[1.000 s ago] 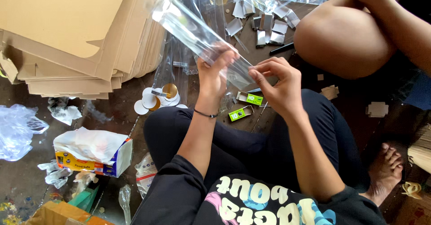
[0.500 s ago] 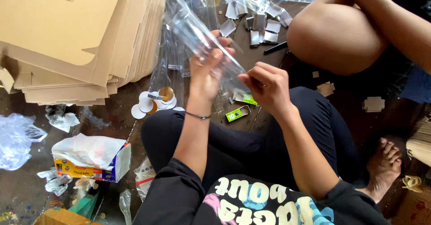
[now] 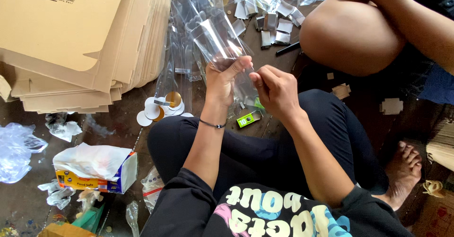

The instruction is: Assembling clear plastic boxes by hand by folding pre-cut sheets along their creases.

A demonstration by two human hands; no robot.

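ahead: heap of clear plastic sleeves [image 3: 189, 38] | left: stacked tan cardboard folders [image 3: 71, 43] | right: another person's bare knee [image 3: 350, 33] | free: dark floor strip [image 3: 118, 133]

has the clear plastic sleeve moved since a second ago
Yes. The clear plastic sleeve stood slanted, its far end near the cardboard stack; now it points more upright, pinched by the left hand and right hand.

Flat cardboard stack [image 3: 71, 43] lies left of clear bag [image 3: 220, 40]; tissue box [image 3: 94, 171] nearer.
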